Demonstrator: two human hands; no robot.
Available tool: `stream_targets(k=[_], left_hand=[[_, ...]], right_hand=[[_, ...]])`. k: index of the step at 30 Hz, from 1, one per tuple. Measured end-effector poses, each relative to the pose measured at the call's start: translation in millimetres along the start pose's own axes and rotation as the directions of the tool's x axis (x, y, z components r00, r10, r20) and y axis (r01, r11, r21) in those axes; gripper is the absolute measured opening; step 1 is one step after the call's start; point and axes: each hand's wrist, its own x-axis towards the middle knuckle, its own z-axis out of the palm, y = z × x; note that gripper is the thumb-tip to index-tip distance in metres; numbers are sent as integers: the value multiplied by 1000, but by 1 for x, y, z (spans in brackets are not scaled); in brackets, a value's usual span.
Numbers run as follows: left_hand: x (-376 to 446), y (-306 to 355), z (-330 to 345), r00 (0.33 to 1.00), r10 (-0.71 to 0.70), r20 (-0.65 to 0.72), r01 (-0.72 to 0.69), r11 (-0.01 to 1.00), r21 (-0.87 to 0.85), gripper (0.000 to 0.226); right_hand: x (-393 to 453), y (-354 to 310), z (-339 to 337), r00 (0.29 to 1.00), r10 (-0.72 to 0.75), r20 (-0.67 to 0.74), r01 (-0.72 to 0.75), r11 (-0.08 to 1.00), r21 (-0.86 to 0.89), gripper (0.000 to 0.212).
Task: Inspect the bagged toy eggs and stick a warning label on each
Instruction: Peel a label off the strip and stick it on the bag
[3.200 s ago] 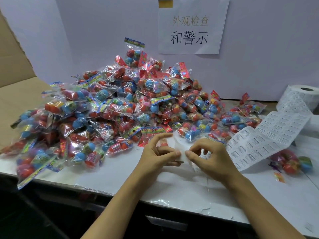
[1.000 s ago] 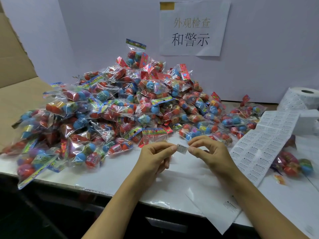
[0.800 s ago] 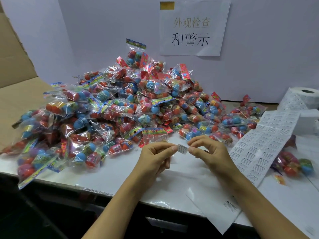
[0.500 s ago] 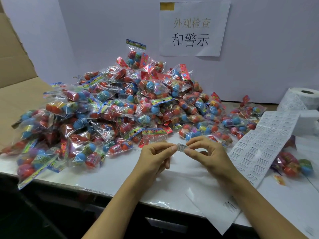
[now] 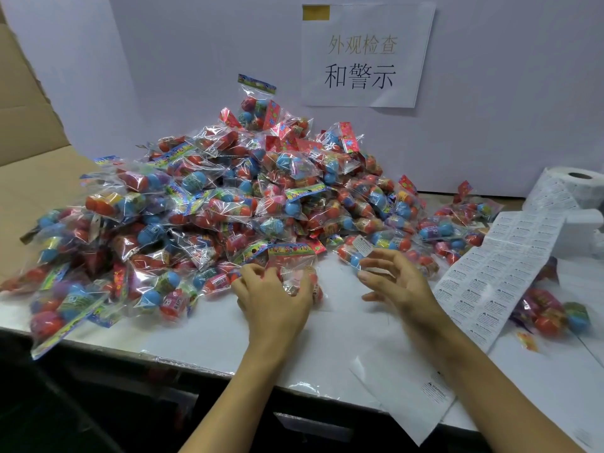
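Our left hand had left the label and come down on a bag at the near foot of the pile, fingers curled round it (bag not lifted yet, it looked). A second before, both hands pinched one small label between them; now the label stuck to a fingertip of our right hand, whose fingers were spread and loosely bent, gripping nothing. So peeling was done and sticking came next, we judged. The label strip lay toward the table's right edge, the roll at its far right corner.
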Motion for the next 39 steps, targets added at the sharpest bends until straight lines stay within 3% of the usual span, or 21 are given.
stream_targets(k=[1, 3, 11, 15, 19, 21, 27, 34, 39], left_hand=[[0, 0, 2, 999, 7, 34, -10, 997, 77, 46], [0, -2, 4, 996, 53, 65, -57, 996, 69, 48], [1, -3, -3, 908, 371, 194, -290, 892, -348, 38], [3, -7, -8, 937, 310, 164, -140, 760, -634, 73], [3, -7, -6, 938, 195, 287, 119, 595, -795, 97], [5, -6, -4, 911, 194, 365, 211, 540, -815, 90], [3, 0, -9, 896, 234, 377, 219, 507, -834, 18], [-2, 5, -15, 861, 254, 441, 246, 551, -797, 9], [-5, 5, -14, 844, 274, 461, 237, 582, -778, 12]], right_hand=[[0, 1, 0, 1000, 21, 13, -21, 1000, 4, 56], [0, 3, 1, 998, 51, 36, -51, 999, 4, 62], [2, 6, 3, 996, 74, 55, -80, 991, 108, 70], [2, 4, 2, 996, 60, 64, -71, 982, 172, 73], [2, 2, 1, 997, 9, 74, -25, 976, 218, 76], [2, 1, 1, 998, -21, 58, 6, 971, 241, 71], [3, 2, 2, 997, -63, 41, 52, 973, 223, 66], [2, 2, 5, 997, -77, 17, 73, 980, 183, 77], [1, 1, 9, 989, -142, -49, 148, 977, 151, 72]])
